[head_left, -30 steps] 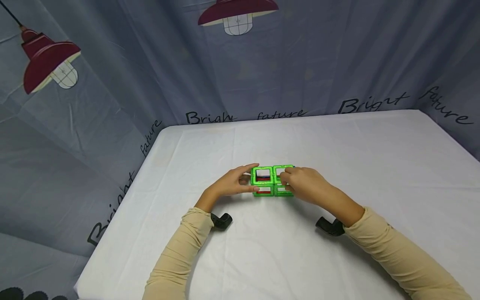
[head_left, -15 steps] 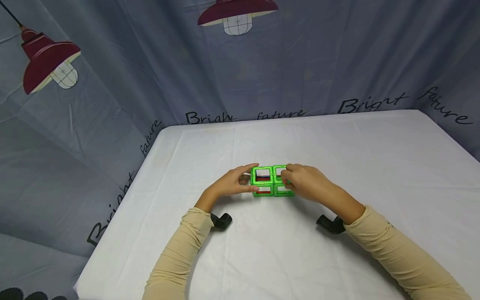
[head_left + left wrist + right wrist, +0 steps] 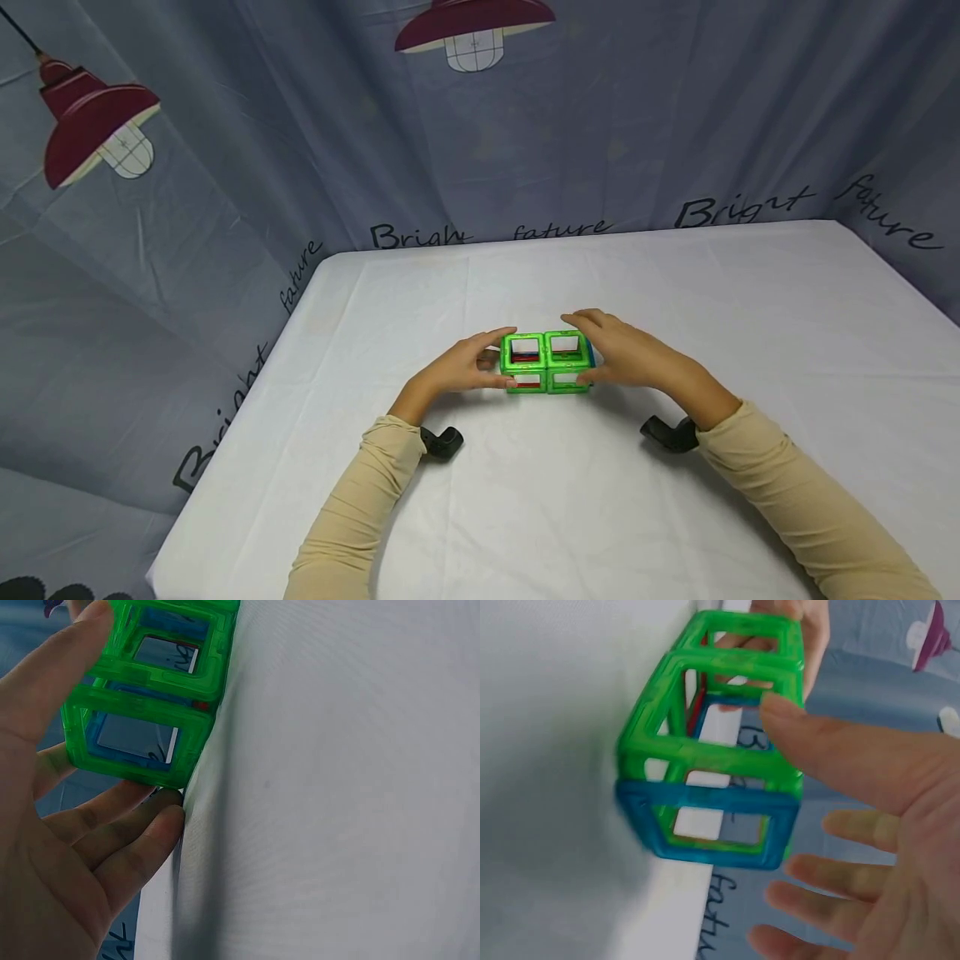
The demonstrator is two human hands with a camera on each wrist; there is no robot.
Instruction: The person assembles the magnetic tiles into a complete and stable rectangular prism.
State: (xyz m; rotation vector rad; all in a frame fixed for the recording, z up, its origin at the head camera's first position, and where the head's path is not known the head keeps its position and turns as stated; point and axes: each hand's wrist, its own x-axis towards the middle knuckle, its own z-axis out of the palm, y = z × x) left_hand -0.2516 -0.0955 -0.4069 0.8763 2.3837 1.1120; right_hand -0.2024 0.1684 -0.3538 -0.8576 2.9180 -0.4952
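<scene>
A boxy block of magnetic tiles point(image 3: 546, 364), two cubes side by side with see-through green frames, sits on the white-covered table. Its right end carries a blue tile point(image 3: 705, 796), and a red tile edge point(image 3: 697, 711) shows inside. My left hand point(image 3: 457, 364) holds the left end, thumb on the front face and fingers round the end and back. My right hand point(image 3: 633, 354) is spread at the right end. Its thumb point(image 3: 810, 735) lies over a green frame, while the other fingers point(image 3: 832, 877) reach loosely past the blue tile.
White cloth covers the table point(image 3: 525, 517). Behind and to the left hangs a grey-blue curtain point(image 3: 600, 125) printed with lamps and lettering. A black device sits at my left wrist point(image 3: 442, 444), another black device at my right wrist point(image 3: 670, 435).
My right hand has loosened from the right cube's top, shifted right and spread its fingers, uncovering the green frames. My left hand and the block stay almost in place.
</scene>
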